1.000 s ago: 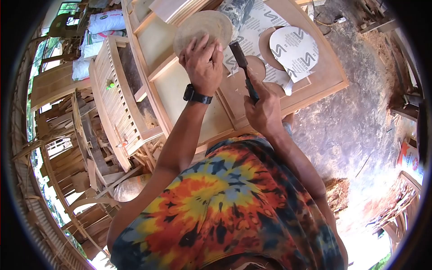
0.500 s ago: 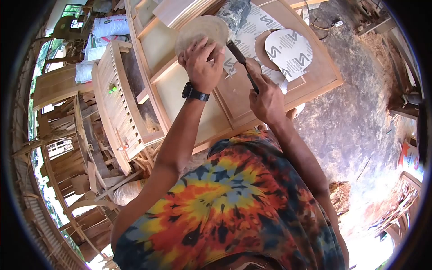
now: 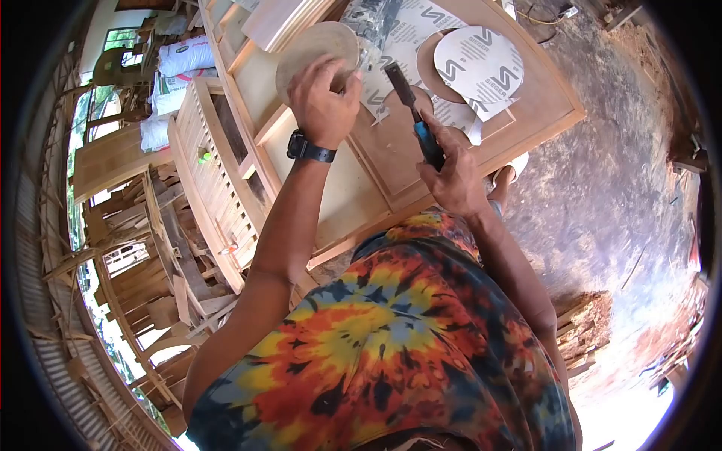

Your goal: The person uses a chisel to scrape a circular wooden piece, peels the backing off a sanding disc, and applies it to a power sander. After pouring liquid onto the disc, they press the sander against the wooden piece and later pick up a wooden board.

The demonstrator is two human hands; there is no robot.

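Observation:
My left hand (image 3: 322,98), with a black watch on its wrist, grips a round tan sanding disc (image 3: 312,46) and holds it up over a wooden door panel (image 3: 391,154). In my right hand (image 3: 453,174) is a chisel (image 3: 415,113) with a blue and black handle; its blade points up toward the disc's right edge and stops just short of it. Behind the chisel, a white sheet of sandpaper backing (image 3: 421,30) with round cut-outs lies on the panel, and a cut white disc (image 3: 478,62) rests on it.
A slatted wooden bench (image 3: 214,177) stands left of the panel. White sacks (image 3: 188,56) and stacked wooden furniture frames (image 3: 135,263) fill the left side. Bare dirt floor (image 3: 602,195) with sawdust and wood scraps (image 3: 583,331) lies to the right.
Both hands have shifted slightly left and up in view. The right hand now shows more of the chisel's blue handle, and the blade sits a little away from the disc.

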